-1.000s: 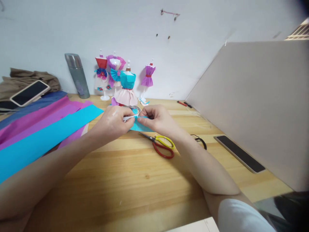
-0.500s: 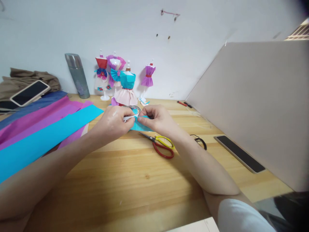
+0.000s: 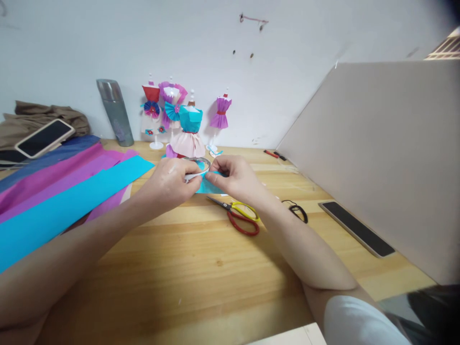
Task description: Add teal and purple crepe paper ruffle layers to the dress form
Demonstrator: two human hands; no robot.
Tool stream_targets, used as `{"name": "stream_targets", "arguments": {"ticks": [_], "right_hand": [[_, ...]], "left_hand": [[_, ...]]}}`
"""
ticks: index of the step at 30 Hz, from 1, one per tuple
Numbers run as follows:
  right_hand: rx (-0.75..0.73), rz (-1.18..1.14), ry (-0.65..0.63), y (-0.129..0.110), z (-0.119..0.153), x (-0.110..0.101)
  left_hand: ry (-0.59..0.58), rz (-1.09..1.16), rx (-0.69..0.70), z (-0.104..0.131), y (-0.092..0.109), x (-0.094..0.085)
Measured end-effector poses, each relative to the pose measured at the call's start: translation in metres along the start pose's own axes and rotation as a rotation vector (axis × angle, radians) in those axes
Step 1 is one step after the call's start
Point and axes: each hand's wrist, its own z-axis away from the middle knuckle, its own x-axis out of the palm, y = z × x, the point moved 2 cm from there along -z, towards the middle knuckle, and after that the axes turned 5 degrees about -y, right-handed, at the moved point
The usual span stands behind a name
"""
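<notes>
My left hand (image 3: 176, 178) is closed on a white strip (image 3: 193, 176), its thumb and finger pressed together at the edge of a turquoise piece (image 3: 212, 186). Close beside it, my right hand (image 3: 233, 176) pinches the same turquoise piece between thumb and forefinger. A clear roll of tape (image 3: 205, 162) shows just behind the fingertips. Scissors (image 3: 244, 218) with one yellow and one red handle lie below the turquoise piece, slightly apart. Behind my hands stands a small dress form (image 3: 190, 125) in a turquoise top and pale skirt.
Long turquoise (image 3: 77, 203) and purple sheets lie at left, near a phone (image 3: 45, 138) and a bottle (image 3: 117, 115). More dress forms (image 3: 221, 115) stand by the wall. At right are a black band (image 3: 299, 212), a dark flat phone-like object (image 3: 355, 227) and a panel (image 3: 388, 158).
The white strip between my fingertips now shows less, and my right hand has shifted very slightly right. The scissors and other objects stay where they were.
</notes>
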Motion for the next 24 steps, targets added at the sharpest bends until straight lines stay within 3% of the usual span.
{"name": "stream_targets", "arguments": {"ticks": [5, 13, 24], "right_hand": [[-0.034, 0.081, 0.014, -0.001, 0.002, 0.0], [-0.083, 0.001, 0.052, -0.001, 0.004, -0.002], [-0.126, -0.027, 0.042, 0.001, 0.003, 0.0]], "left_hand": [[-0.012, -0.034, 0.001, -0.002, -0.002, 0.0], [-0.188, 0.144, -0.072, -0.005, -0.008, -0.003], [-0.214, 0.294, -0.103, -0.008, -0.003, -0.011]]}}
